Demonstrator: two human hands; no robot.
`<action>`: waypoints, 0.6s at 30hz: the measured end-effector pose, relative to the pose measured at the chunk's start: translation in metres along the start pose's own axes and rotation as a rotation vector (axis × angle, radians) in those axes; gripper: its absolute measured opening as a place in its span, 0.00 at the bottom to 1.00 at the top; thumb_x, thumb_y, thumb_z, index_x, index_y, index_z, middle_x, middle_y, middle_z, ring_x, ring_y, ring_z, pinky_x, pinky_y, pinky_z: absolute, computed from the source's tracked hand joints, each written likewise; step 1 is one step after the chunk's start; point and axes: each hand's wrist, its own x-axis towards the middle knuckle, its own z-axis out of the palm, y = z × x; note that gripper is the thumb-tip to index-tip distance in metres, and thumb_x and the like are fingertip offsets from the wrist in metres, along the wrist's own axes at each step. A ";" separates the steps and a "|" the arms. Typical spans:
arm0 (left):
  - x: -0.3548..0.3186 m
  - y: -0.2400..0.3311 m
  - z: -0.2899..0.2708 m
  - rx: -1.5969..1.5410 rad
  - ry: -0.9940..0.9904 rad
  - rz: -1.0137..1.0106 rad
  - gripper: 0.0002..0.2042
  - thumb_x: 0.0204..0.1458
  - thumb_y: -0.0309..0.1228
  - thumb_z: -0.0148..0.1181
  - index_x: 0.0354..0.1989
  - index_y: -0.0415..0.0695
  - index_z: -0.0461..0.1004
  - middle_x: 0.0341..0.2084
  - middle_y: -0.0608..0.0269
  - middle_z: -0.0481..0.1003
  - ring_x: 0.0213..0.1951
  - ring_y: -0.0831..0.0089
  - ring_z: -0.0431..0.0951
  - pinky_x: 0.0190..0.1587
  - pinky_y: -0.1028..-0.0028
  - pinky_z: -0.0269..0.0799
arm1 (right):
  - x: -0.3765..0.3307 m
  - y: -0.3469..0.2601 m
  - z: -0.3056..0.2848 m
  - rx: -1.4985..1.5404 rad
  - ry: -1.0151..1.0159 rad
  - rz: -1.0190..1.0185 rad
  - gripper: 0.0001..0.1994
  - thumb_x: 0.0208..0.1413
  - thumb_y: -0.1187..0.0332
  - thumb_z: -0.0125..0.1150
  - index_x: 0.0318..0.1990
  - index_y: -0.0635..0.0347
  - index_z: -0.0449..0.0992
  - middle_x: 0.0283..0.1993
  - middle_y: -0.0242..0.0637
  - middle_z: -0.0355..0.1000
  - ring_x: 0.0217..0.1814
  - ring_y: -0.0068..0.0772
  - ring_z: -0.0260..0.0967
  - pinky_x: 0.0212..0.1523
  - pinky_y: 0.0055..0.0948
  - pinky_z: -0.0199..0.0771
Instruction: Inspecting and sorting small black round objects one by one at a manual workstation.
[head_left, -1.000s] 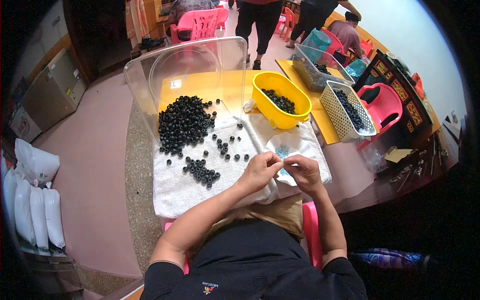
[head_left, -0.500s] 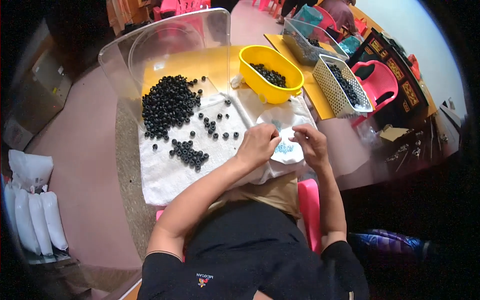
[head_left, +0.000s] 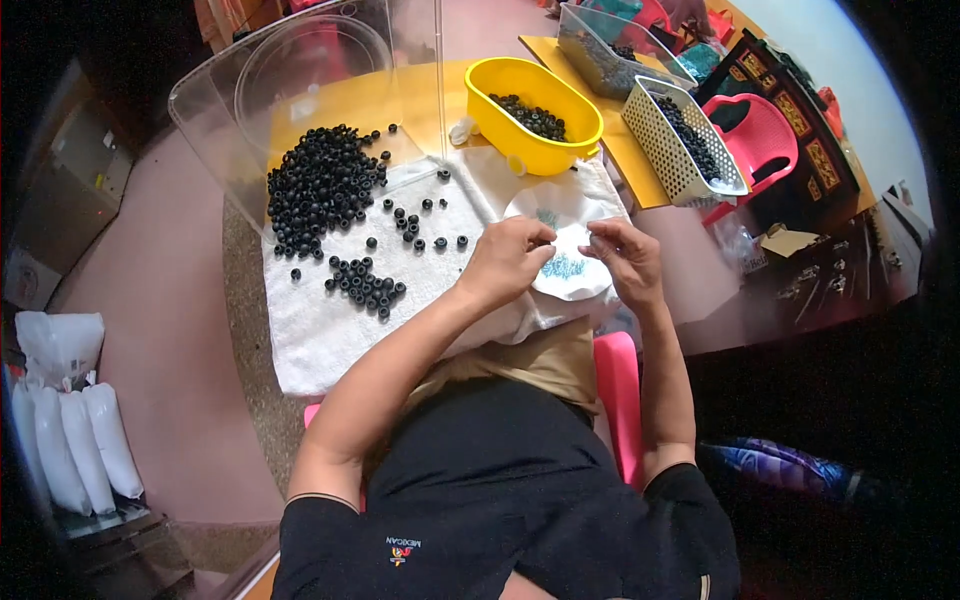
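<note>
The blue bits (head_left: pixel 562 266) lay in a white dish (head_left: pixel 583 207) in front of the person, in two patches too fine to make out singly. The left hand (head_left: pixel 512 258) and right hand (head_left: pixel 628 262) hung over the dish, hiding parts of its rim. On each, the fingers curved in toward the thumb, the two sets of tips near each other but apart; whether either pinched anything — a bit that small would hardly show — could not be told.

Under the dish was a white cloth (head_left: pixel 330 340), with loose black beads (head_left: pixel 365 285) scattered left of the hands. Beyond them a heap (head_left: pixel 320 190) of more beads reached into a clear box, its top cut off by the picture's edge. A yellow tub (head_left: pixel 545 157) stood past the dish on the worktop (head_left: pixel 455 85), its near wall hiding part of its beads. Farther right stood a white basket (head_left: pixel 670 150) and a clear bin (head_left: pixel 625 80), both holding black pieces. A purplish thing (head_left: pixel 785 466) at lower right sank into shadow, its kind unclear.
</note>
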 end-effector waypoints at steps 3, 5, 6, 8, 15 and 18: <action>-0.005 -0.006 -0.002 -0.236 -0.026 -0.103 0.08 0.50 0.29 0.61 0.34 0.36 0.78 0.31 0.52 0.79 0.33 0.65 0.81 0.38 0.69 0.75 | 0.000 0.001 0.004 0.061 -0.066 0.026 0.07 0.59 0.81 0.55 0.44 0.72 0.73 0.40 0.36 0.71 0.42 0.27 0.74 0.47 0.29 0.80; -0.011 -0.008 -0.004 -0.469 -0.112 -0.272 0.08 0.52 0.27 0.60 0.37 0.34 0.77 0.30 0.57 0.80 0.33 0.76 0.80 0.36 0.75 0.75 | 0.000 -0.001 0.009 0.081 -0.126 0.046 0.06 0.60 0.80 0.54 0.43 0.72 0.73 0.39 0.36 0.71 0.43 0.28 0.74 0.47 0.29 0.80; -0.014 -0.008 -0.005 -0.470 -0.108 -0.275 0.08 0.52 0.27 0.60 0.37 0.34 0.77 0.30 0.57 0.80 0.33 0.76 0.80 0.36 0.75 0.75 | 0.000 -0.002 0.013 0.100 -0.182 0.063 0.06 0.60 0.80 0.54 0.43 0.72 0.73 0.38 0.37 0.71 0.43 0.28 0.74 0.46 0.29 0.80; -0.023 -0.004 -0.008 -0.675 -0.179 -0.280 0.10 0.54 0.23 0.60 0.44 0.35 0.74 0.35 0.61 0.78 0.35 0.74 0.79 0.40 0.76 0.77 | -0.003 -0.005 0.020 0.133 -0.194 0.048 0.05 0.59 0.79 0.56 0.41 0.70 0.75 0.37 0.34 0.72 0.38 0.23 0.74 0.41 0.23 0.77; -0.051 0.010 -0.023 -0.906 -0.219 -0.431 0.09 0.51 0.22 0.64 0.39 0.37 0.72 0.32 0.63 0.77 0.34 0.76 0.78 0.41 0.75 0.76 | -0.011 -0.022 0.029 -0.001 -0.428 0.208 0.04 0.58 0.75 0.59 0.35 0.68 0.75 0.34 0.30 0.70 0.37 0.17 0.65 0.39 0.18 0.66; -0.060 0.019 -0.028 -0.946 -0.246 -0.439 0.09 0.50 0.23 0.65 0.37 0.38 0.72 0.32 0.63 0.77 0.34 0.77 0.77 0.39 0.77 0.74 | -0.019 -0.005 0.029 0.076 -0.402 0.265 0.04 0.56 0.74 0.61 0.35 0.67 0.75 0.34 0.29 0.71 0.36 0.17 0.66 0.38 0.17 0.66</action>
